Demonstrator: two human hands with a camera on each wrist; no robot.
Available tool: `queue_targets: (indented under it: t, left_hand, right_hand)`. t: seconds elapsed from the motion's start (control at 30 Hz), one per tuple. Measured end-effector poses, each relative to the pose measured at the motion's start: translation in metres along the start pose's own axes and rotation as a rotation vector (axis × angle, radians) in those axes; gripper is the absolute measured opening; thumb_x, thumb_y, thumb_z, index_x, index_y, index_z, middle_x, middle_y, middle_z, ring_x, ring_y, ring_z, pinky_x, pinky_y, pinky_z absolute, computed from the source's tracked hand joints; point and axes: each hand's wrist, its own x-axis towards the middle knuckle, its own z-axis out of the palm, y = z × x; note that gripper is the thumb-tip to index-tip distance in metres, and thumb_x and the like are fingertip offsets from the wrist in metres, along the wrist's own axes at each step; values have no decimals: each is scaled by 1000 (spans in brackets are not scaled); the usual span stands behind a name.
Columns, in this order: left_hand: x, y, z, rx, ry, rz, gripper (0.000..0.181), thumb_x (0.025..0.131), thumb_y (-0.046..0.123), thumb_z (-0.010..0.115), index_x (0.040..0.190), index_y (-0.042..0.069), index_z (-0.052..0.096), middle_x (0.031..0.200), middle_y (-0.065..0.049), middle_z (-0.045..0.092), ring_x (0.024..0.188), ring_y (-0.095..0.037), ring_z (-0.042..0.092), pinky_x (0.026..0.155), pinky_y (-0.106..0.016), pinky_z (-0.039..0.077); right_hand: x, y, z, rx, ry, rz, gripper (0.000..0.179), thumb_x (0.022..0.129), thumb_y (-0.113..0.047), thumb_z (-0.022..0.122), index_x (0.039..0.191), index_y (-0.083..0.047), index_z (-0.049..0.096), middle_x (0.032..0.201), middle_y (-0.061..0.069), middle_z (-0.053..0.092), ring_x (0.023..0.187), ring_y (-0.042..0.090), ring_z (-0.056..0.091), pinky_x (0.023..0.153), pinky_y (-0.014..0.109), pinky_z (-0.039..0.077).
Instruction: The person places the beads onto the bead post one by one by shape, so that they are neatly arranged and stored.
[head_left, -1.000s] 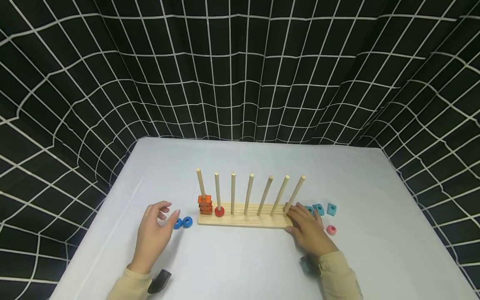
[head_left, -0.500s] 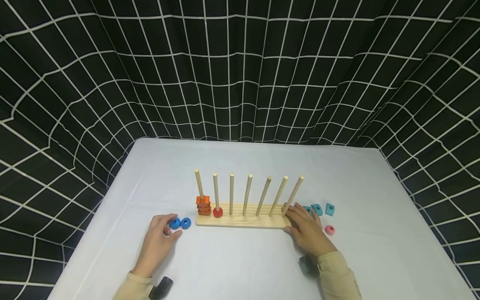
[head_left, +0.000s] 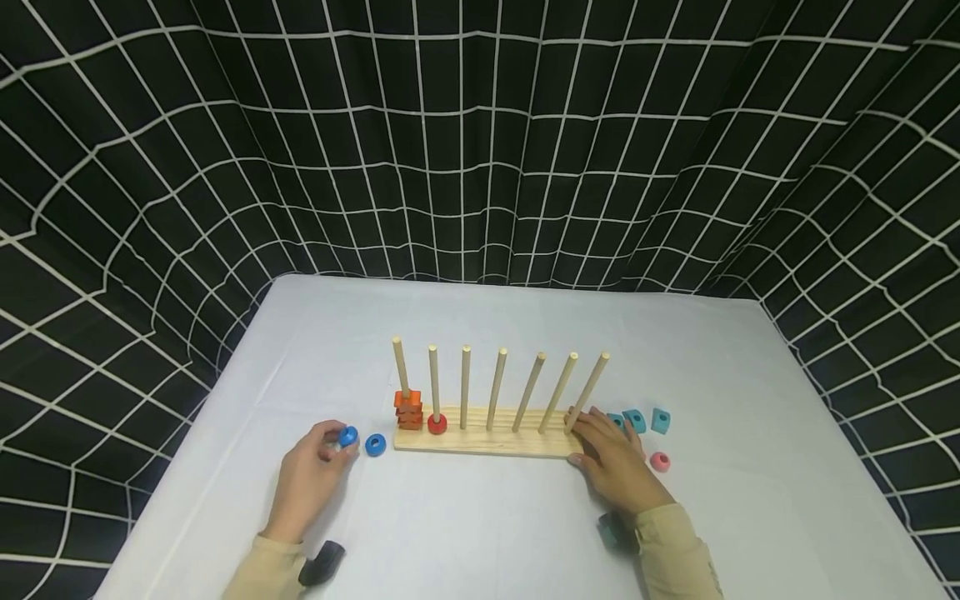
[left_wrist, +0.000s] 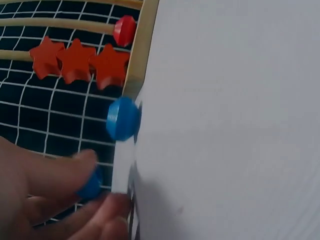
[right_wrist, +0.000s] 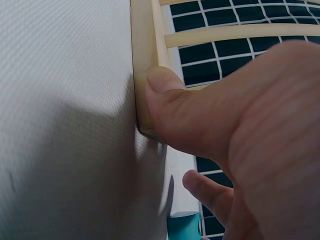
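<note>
Between thumb and fingers my left hand [head_left: 309, 477] pinches a blue bead [head_left: 348, 436], which shows partly behind the thumb in the left wrist view. A second blue bead [head_left: 376, 445] lies on the table just right of it. The wooden peg board [head_left: 480, 443] carries several upright pegs in a row. Stacked on its leftmost peg are orange-red star beads [left_wrist: 76, 61], and a red bead [head_left: 437, 424] sits at the foot of the neighbouring peg. My right hand [head_left: 618, 467] grips the board's right end, thumb [right_wrist: 170, 100] on the front edge and fingers behind.
Just right of the board lie teal beads [head_left: 661, 420], partly behind my right hand, and a pink bead [head_left: 660, 462]. The table [head_left: 480, 533] has a white cover. A black cloth with a white grid [head_left: 480, 150] hangs around its back and sides.
My left hand has come down to the blue beads, taken hold of the left one and lifted it slightly. My right hand has stayed on the board's end.
</note>
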Motion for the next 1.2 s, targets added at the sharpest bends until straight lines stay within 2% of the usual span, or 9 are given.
queue_targets:
  t: [0.13,0.23,0.33,0.57,0.73,0.83,1.0,1.1,1.2]
  left_hand:
    - [3,6,-9,-103,44,-20,36,88,17,70,120,10,58,110,-11,66,79,-15,62,64,-24,47]
    - [5,11,-16,-185,57,6,36,88,20,70,121,13,58,108,-9,65,77,-9,60,59,-22,48]
    - [7,20,-21,-214,71,53,36,88,25,71,120,17,59,105,-5,66,74,-5,59,56,-22,48]
    - [11,62,-35,-268,144,250,36,83,24,76,117,21,62,101,6,66,74,-6,60,59,-18,47]
    - [12,100,-44,-314,204,428,37,82,15,77,116,17,63,104,4,66,78,-6,60,62,-16,46]
    - [13,121,-47,-314,227,513,37,83,14,76,117,14,63,106,1,65,79,-6,59,62,-17,47]
    - [16,148,-46,-327,245,573,36,82,14,76,116,12,64,106,1,62,79,-6,59,60,-19,47]
    - [17,157,-42,-327,249,604,35,82,14,77,115,13,65,105,1,62,78,-7,59,57,-18,45]
    - [19,161,-37,-289,266,650,33,82,13,77,113,12,66,104,1,62,74,-7,58,53,-18,41]
  right_hand:
    - [0,-1,0,2,3,-4,51,87,-20,70,134,-9,54,141,13,50,138,40,32,108,69,7]
    - [0,-1,-1,2,8,-10,50,87,-20,69,133,-8,54,141,14,50,137,40,33,108,69,7]
    - [0,-1,-1,1,13,-20,50,87,-20,69,133,-8,55,141,14,50,136,41,34,108,68,8]
    - [-2,-1,-1,9,17,-8,50,87,-19,70,133,-8,55,141,14,50,137,40,33,109,67,7]
    - [-2,-1,-2,10,8,-6,50,87,-19,69,134,-8,54,141,14,49,137,40,33,109,68,7]
    - [-2,-1,-3,2,14,-14,49,88,-19,68,134,-8,54,141,15,49,136,40,34,109,68,7]
    - [-2,1,-2,9,20,-25,48,88,-19,68,133,-8,55,141,14,49,136,40,34,109,67,7]
    - [-2,3,0,24,23,-32,47,88,-19,68,132,-9,55,142,13,49,137,39,34,109,67,7]
    - [-2,3,1,30,31,-42,47,88,-18,68,132,-9,55,142,12,49,137,40,34,109,68,8]
